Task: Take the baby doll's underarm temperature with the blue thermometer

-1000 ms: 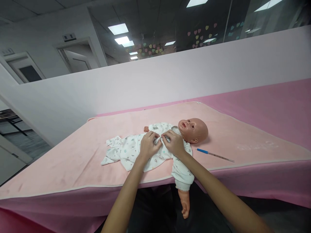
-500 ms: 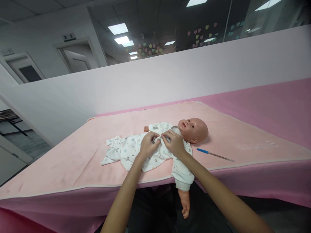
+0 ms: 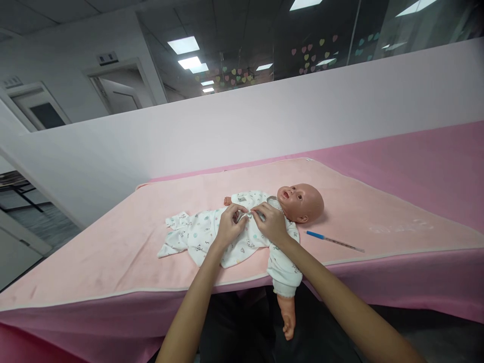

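A baby doll lies on its back with its head to the right. It wears a white printed baby shirt and matching trousers. My left hand pinches the shirt's front edge at the chest. Close beside it, my right hand pinches the same edge, the fingertips of both hands nearly meeting. Whatever fastening lies between the fingertips is too small to make out. One doll arm hangs over the table's near edge, below my right forearm.
Under the doll a peach blanket covers a pink-draped table. A thermometer with a blue end lies right of the doll's head. Behind the table rises a white partition wall with a dark window above.
Both hands stay at the chest. The fingers of my left hand have shifted slightly, and the cloth bunched between the fingertips now sits flatter.
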`<state>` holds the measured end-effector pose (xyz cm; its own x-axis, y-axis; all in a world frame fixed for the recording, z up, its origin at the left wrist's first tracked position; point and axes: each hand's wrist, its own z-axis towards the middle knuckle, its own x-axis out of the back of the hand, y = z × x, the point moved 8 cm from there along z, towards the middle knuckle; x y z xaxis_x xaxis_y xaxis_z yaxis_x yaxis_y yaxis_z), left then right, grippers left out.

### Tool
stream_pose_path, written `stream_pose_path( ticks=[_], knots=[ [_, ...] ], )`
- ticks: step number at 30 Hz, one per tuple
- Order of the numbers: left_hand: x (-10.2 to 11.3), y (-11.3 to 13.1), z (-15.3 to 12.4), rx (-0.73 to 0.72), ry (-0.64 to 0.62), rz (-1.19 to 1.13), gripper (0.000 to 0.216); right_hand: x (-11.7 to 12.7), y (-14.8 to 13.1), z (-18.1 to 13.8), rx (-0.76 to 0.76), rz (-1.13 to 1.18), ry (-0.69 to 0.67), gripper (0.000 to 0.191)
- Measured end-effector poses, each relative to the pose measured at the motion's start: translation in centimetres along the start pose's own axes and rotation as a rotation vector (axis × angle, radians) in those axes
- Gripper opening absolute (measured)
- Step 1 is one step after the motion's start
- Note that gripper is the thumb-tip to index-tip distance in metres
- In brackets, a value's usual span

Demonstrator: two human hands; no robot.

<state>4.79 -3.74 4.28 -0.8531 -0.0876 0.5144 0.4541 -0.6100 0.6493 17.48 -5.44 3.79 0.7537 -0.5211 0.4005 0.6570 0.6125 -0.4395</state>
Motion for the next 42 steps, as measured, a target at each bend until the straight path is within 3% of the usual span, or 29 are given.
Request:
stream_pose_path(
  ticks=[9, 15, 20, 25, 27, 29, 32, 34, 37, 42],
  knots=[
    [0.1, 0.9, -0.1, -0.123, 0.031, 0.119, 0.01, -0.1, 0.1, -0.1, -0.007, 0.009, 0.005, 0.015],
    [-0.5, -0.1, 0.3, -0.073, 0.002, 0.308, 0.01, -0.1, 0.3, -0.1, -0.029, 0.016, -0.005, 0.016],
    [0.7, -0.5, -1.3, -0.063, -0.057, 0.247, 0.023, -0.1, 0.4, -0.2, -0.017, 0.013, 0.011, 0.017],
    [4.0, -1.2, -4.1, -0.004, 0.184, 0.341, 0.026, 0.1, 0.7, -0.5, 0.004, -0.037, 0.052, 0.018],
    [4.3, -1.2, -4.8, -0.005, 0.247, 0.395, 0.03, 0.5, 0.3, -0.6, 0.039, -0.132, 0.102, 0.022],
    [4.0, -1.2, -5.0, -0.01, 0.275, 0.413, 0.033, 0.3, -1.1, -0.8, 0.168, -0.245, 0.12, 0.028],
    [3.6, -1.2, -4.9, -0.016, 0.298, 0.432, 0.031, -1.5, -4.2, -1.4, 0.463, -0.311, -0.005, 0.03],
    [3.4, -1.1, -4.8, -0.027, 0.302, 0.44, 0.032, -2.8, -5.3, -1.7, 0.541, -0.312, -0.124, 0.023],
    [3.4, -0.5, -5.0, -0.075, 0.306, 0.437, 0.035, -3.8, -5.4, -1.5, 0.478, -0.331, -0.204, 0.016],
    [3.3, 1.0, -5.3, -0.167, 0.323, 0.465, 0.03, -3.5, -4.8, -1.4, 0.389, -0.279, -0.225, 0.015]
  ],
)
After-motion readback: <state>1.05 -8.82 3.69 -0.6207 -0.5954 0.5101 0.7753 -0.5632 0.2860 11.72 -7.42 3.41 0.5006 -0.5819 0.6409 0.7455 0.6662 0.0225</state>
